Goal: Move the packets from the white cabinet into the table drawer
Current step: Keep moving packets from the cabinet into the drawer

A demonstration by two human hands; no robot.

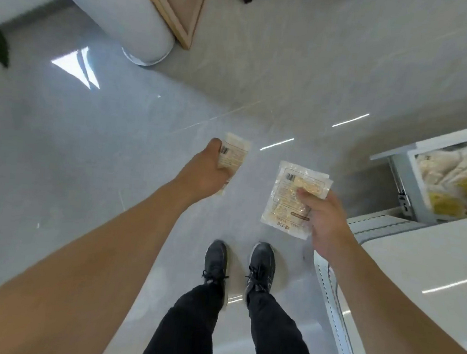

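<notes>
A person stands on a grey tiled floor beside a white table, whose drawer is pulled open at the table's far right edge and already holds a heap of packets. The left hand grips one packet and the right hand pinches another packet, both held over the floor, short of the drawer. Part seems done; these two still need dropping in, and the cabinet is out of view.

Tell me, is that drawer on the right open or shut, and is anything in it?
Open: the drawer is pulled out from the table, its metal slide rail showing, and yellowish packets already lie inside.
</notes>
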